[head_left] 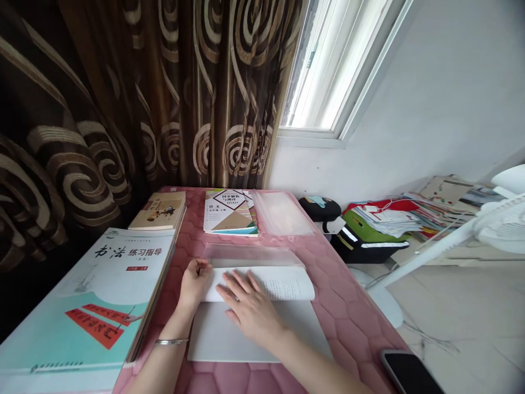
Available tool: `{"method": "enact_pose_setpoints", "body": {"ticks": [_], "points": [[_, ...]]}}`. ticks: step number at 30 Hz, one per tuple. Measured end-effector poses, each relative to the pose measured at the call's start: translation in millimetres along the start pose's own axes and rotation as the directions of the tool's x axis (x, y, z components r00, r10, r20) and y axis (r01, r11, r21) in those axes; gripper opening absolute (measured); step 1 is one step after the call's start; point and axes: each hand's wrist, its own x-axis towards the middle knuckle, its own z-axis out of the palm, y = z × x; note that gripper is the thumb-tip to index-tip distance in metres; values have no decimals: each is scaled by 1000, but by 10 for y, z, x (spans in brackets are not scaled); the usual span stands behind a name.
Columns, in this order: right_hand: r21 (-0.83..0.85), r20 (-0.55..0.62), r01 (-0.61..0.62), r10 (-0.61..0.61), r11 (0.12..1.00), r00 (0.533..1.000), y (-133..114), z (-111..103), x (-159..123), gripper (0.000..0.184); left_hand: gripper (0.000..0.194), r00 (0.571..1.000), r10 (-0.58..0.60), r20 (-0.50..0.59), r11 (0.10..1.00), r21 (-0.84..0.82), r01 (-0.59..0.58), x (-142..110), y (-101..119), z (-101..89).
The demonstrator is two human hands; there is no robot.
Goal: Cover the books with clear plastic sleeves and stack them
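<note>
So the book (287, 282) was lying in the middle of a desk (348, 328) with a pink, hexagon-patterned top, printed pages curling over at the right end and a plain grey panel (262, 339) showing on the near side. A strip of clear film (254, 253) stuck out past its far edge.

The right hand (250, 306) was pretty much flat on the pages, fingers spread, pressing down and not gripping anything. The left hand (197, 279) had its fingers curled in at the far left corner, touching the edge there. Honestly couldn't tell if it was pinching the film, the paper or both.

Off to the left was a teal and white calligraphy book (82, 306) on top of a pile, with a small tan book (158, 210) just beyond. Farther back, a colourful textbook (232, 213) sat right beside some clear sheets (283, 213). A phone (410, 372) was at the near right corner.
</note>
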Motion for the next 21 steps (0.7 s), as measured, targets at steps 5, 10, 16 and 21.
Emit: {"method": "enact_pose_setpoints", "body": {"ticks": [5,10,16,21], "points": [[-39,8,-63,63,997,998,37,142,20,43,27,999,-7,47,1000,-19,8,-26,33,-7],[-43,-35,-65,63,997,997,16,163,-14,45,33,999,-4,47,995,-97,8,-19,2,13],[-1,-179,-74,73,997,981,30,288,-72,42,33,1000,13,28,996,-90,-11,-13,-21,38],[13,-234,-64,66,998,970,43,328,-93,40,30,999,28,21,998,-51,-27,-5,-38,34]]}}
